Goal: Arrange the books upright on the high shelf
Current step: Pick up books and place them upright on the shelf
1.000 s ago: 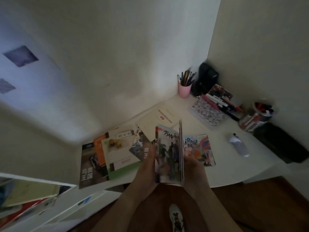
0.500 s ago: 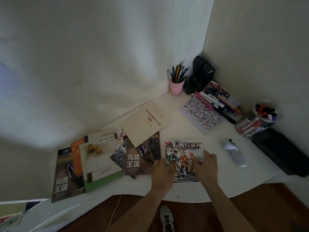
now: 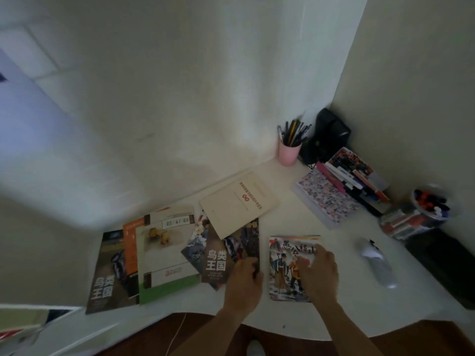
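1. The fingers (image 3: 309, 255) of the right hand (image 3: 320, 272) lie fairly straight and spread on the cover of the illustrated picture book (image 3: 285, 271), which lies flat near the front edge of the white surface (image 3: 295, 224); they press it and do not close round it.
2. The left hand (image 3: 244, 281) has its fingers curled at the lower right corner of the dark bird-kingdom book (image 3: 218, 260); whether they truly pinch the cover I cannot tell.
3. To do this step well, I judge each thin book should be slid to the edge, so that a thumb gets under it, then gathered spine to spine before lifting; floppy covers will sag if held by one corner.
4. More books lie fanned to the left: a green-edged one (image 3: 167, 258), an orange one (image 3: 132, 250), a second bird-kingdom copy (image 3: 106, 276), and a beige booklet (image 3: 239, 204) on top of the pile.
5. No high shelf is in view.
6. In the corner stand a pink pen cup (image 3: 289, 152), a black device (image 3: 331, 132) and a slanted book stack (image 3: 352, 176); a white mouse (image 3: 375, 263) lies at right.
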